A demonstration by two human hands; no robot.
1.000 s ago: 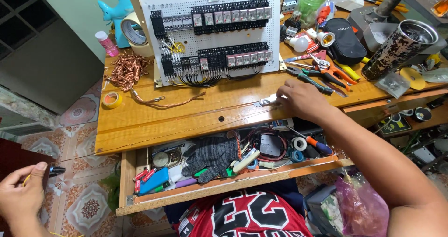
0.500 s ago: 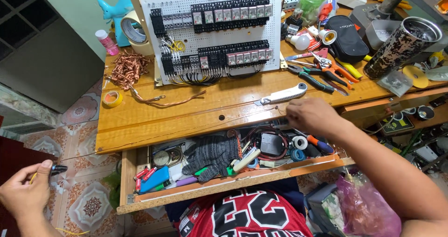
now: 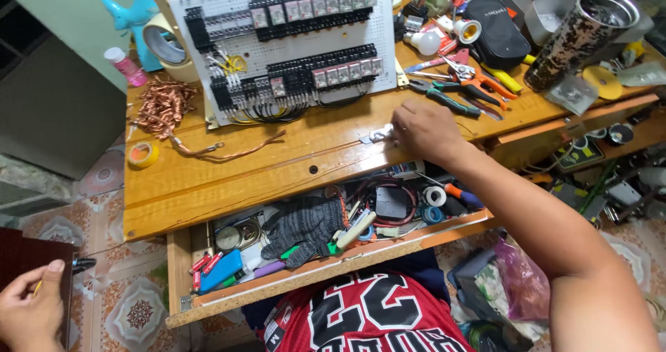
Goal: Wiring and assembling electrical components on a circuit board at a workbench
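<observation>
The right hand (image 3: 424,131) lies on the wooden table (image 3: 229,178), near its front edge. Its fingers are curled down over a small silver metal tool (image 3: 378,135), and only the tool's left end pokes out from under them. The left hand (image 3: 29,317) is far away, low at the left, out past the table's side edge and over the patterned floor (image 3: 132,310). Its fingers are pinched together on a thin tool with a dark tip (image 3: 82,263). Just behind the right hand stands a white board full of black switches and wires (image 3: 284,47). To the right of the hand lie pliers with coloured handles (image 3: 465,88), quite close. To the left, the table top is bare wood up to a bunch of copper wire (image 3: 163,106) and a yellow tape roll (image 3: 142,155) near the left edge. Below the front edge an open drawer (image 3: 277,293) sticks out, stuffed with things, with a grey glove (image 3: 305,224) on top. A tall dark speckled cup (image 3: 579,36) stands far back on the right.
</observation>
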